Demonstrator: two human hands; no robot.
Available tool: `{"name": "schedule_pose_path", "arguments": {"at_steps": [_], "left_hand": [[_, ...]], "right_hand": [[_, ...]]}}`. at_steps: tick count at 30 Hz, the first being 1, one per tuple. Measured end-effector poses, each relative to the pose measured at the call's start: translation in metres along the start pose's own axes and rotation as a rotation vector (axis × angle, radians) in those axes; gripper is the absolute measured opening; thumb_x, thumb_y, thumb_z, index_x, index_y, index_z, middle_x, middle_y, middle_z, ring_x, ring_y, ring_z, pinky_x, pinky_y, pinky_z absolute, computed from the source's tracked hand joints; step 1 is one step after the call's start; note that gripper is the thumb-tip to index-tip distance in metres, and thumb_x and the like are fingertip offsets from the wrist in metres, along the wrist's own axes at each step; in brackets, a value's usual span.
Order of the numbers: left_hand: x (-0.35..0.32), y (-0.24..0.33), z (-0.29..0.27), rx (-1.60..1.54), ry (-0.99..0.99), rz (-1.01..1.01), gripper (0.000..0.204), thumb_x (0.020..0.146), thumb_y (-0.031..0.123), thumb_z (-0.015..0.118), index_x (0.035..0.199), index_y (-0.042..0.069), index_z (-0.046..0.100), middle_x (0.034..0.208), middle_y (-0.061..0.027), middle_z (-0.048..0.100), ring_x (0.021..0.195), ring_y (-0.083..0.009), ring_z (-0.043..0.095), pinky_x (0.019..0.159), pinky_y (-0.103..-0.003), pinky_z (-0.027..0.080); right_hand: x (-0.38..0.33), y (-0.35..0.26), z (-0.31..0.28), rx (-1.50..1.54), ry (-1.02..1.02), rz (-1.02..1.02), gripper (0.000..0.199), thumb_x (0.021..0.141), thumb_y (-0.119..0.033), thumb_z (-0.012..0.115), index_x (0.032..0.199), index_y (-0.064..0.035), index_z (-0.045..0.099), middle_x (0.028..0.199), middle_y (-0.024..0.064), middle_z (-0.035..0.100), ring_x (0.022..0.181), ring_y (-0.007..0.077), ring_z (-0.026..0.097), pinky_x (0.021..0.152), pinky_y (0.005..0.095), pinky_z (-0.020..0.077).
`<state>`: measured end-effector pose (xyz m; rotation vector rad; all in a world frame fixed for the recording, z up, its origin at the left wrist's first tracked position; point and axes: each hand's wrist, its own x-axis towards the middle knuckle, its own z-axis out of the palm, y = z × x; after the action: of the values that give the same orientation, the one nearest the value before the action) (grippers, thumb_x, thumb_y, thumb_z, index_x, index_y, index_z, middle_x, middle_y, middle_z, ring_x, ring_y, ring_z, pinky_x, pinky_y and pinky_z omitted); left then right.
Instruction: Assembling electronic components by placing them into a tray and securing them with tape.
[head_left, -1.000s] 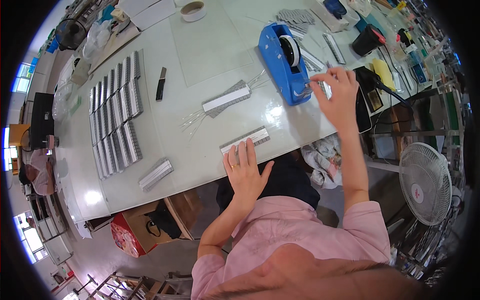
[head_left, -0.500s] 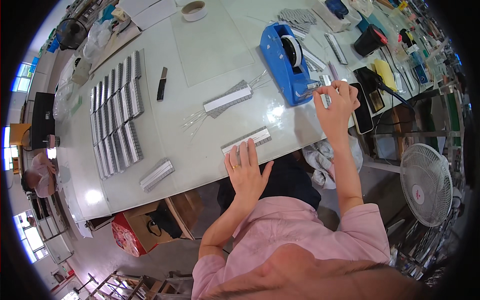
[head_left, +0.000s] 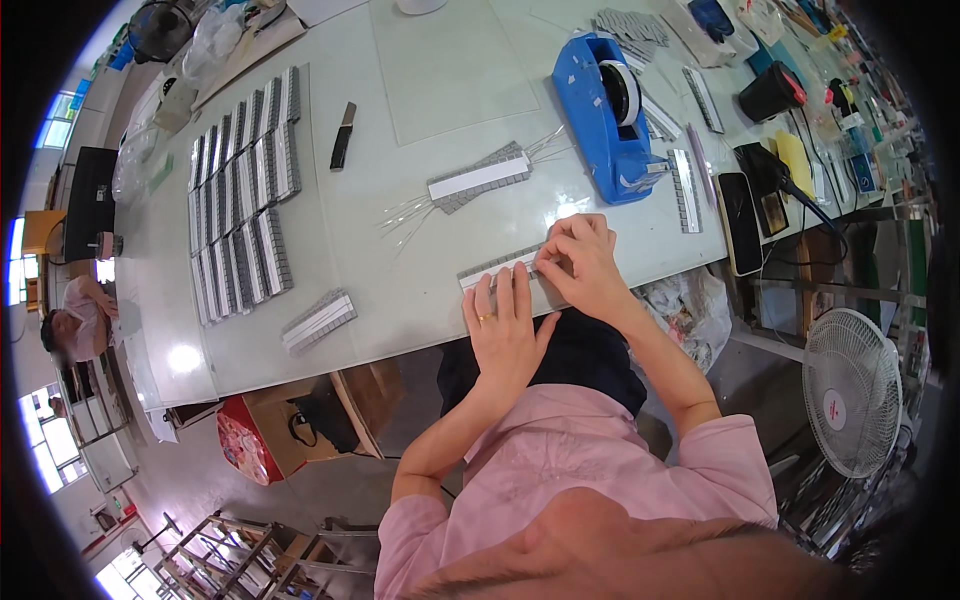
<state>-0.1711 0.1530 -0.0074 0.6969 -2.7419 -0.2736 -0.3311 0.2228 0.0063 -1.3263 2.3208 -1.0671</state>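
Note:
A narrow grey-and-white strip (head_left: pixel 476 276) lies near the table's front edge. My left hand (head_left: pixel 503 325) rests on it with the fingers stretched out flat along its length. At the strip's right end, my right hand (head_left: pixel 582 265) has thumb and fingertips pinched together; anything between them is too small to make out. Behind both hands lies a grey bundle with a white band (head_left: pixel 480 180), thin clear strands fanning from both ends. A blue tape dispenser (head_left: pixel 590 125) with a roll in it stands beyond my right hand.
Rows of similar strips (head_left: pixel 240 200) cover the left side, with a loose stack (head_left: pixel 320 320) nearer the edge. A knife (head_left: pixel 343 140) lies mid-table. Right of the dispenser are another strip (head_left: pixel 685 190) and a phone (head_left: pixel 739 222). A fan (head_left: pixel 850 395) stands right; another person (head_left: pixel 88 312) is far left.
My right hand has come from the dispenser's front, left and down to the strip's right end. The left hand stays on the strip. The whole view has shifted slightly.

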Motion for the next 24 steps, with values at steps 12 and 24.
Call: {"name": "schedule_pose_path", "arguments": {"at_steps": [12, 24], "left_hand": [[-0.001, -0.001, 0.001, 0.006, -0.022, 0.001, 0.082, 0.08, 0.045, 0.078, 0.146, 0.004, 0.049, 0.14, -0.0133, 0.048, 0.131, -0.0372, 0.042, 0.112, -0.055, 0.033], [-0.015, -0.029, 0.001, -0.016, 0.128, 0.175, 0.049, 0.083, 0.029, 0.076, 0.129, 0.012, 0.066, 0.131, -0.007, 0.057, 0.116, -0.0251, 0.053, 0.095, -0.046, 0.04]], "right_hand": [[-0.014, -0.012, 0.015, -0.348, 0.309, -0.204, 0.02, 0.079, -0.022, 0.078, 0.098, -0.017, 0.072, 0.11, 0.0027, 0.057, 0.113, 0.0305, 0.047, 0.093, 0.0486, 0.0293], [0.071, -0.003, 0.01, -0.245, 0.182, -0.231, 0.055, 0.075, -0.022, 0.079, 0.127, -0.0183, 0.064, 0.122, 0.0068, 0.055, 0.116, 0.033, 0.046, 0.095, 0.0478, 0.037]]}}
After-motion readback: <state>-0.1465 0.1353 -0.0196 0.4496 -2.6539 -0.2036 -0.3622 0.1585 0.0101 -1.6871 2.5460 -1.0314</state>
